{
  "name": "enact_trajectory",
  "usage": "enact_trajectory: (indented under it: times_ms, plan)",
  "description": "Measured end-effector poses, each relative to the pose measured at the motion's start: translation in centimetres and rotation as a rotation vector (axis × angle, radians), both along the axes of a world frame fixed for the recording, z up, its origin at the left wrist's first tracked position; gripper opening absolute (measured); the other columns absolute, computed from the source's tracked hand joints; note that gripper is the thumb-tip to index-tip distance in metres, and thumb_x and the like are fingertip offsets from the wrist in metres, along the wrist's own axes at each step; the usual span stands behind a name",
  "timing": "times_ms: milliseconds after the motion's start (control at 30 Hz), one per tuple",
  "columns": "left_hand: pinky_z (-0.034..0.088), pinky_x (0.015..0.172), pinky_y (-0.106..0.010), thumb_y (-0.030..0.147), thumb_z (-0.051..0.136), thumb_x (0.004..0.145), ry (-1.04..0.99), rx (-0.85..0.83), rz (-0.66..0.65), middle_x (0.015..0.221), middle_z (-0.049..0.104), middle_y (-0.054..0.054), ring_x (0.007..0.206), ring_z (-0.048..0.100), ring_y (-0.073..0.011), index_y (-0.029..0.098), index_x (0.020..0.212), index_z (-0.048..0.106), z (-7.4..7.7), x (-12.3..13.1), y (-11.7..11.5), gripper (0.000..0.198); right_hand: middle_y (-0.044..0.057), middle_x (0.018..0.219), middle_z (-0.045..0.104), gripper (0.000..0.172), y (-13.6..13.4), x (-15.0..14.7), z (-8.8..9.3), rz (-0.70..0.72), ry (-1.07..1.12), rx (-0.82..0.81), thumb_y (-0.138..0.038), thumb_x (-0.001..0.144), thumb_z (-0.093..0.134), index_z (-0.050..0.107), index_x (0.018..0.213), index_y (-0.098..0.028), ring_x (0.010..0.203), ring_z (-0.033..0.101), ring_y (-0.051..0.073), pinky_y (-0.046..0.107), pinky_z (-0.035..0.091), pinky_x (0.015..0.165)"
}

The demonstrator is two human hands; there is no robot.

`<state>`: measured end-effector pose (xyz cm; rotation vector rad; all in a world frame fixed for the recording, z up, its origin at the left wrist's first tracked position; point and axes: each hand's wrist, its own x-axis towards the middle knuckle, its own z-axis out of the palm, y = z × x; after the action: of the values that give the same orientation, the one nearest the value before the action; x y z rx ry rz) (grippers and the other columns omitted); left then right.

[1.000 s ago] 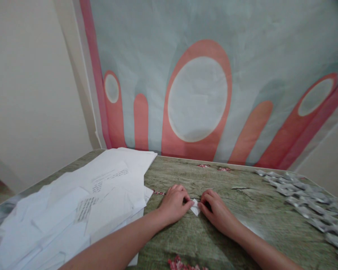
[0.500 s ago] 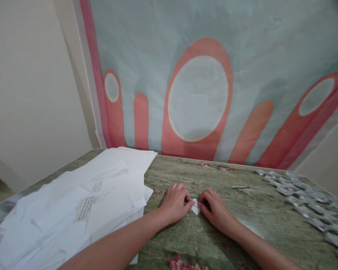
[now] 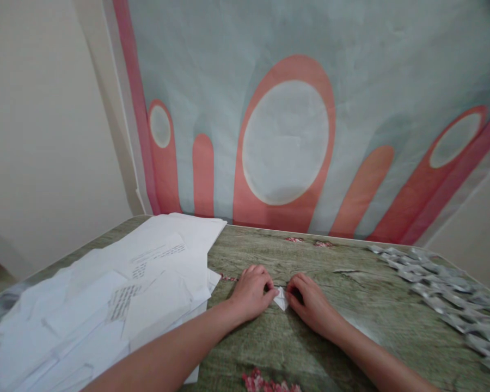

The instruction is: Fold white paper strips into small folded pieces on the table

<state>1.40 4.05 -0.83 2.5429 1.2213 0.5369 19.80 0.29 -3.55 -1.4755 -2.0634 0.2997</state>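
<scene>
A small folded piece of white paper (image 3: pixel 281 299) lies between my two hands on the wood-patterned table. My left hand (image 3: pixel 253 293) pinches its left corner between thumb and fingers. At its right edge, the curled fingers and thumb of my right hand (image 3: pixel 309 302) close on the paper too. Crease lines show on the paper, and its lower end comes to a point.
On the left spreads a big heap of white paper sheets (image 3: pixel 85 305), some printed. Rows of folded grey-white paper pieces (image 3: pixel 436 288) lie at the right. A wall hanging with red shapes (image 3: pixel 286 212) stands behind the table (image 3: pixel 237 359).
The view has shifted very slightly. My left thumb has drawn back a little to the left, so more of the paper's upper left shows; my right hand stays at its edge.
</scene>
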Motion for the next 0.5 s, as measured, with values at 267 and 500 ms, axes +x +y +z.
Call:
enact_trajectory:
  times_ms: [267,500]
  plan:
    - [0.034,0.088,-0.036,0.021,0.053,0.085,0.124,0.224,-0.212,0.097,0.055,-0.004,0.097,0.046,-0.0212,0.022,0.092,0.062,1.8,-0.4,-1.9,0.012,0.004,0.08,0.055,0.007,-0.1,-0.1,0.1,-0.011,0.002,-0.013,-0.014,0.079,0.049,0.053,0.075,-0.019,0.077,0.051,0.019,0.031,0.041,0.07]
    - [0.021,0.102,-0.043,0.018,0.055,0.079,0.255,0.305,-0.27,0.097,0.056,-0.007,0.101,0.044,-0.0247,0.02,0.103,0.06,2.2,0.0,-3.3,0.025,0.004,0.079,0.055,0.006,-0.1,-0.1,0.1,-0.011,0.005,-0.014,-0.014,0.079,0.05,0.053,0.075,-0.018,0.077,0.051,0.019,0.03,0.041,0.07]
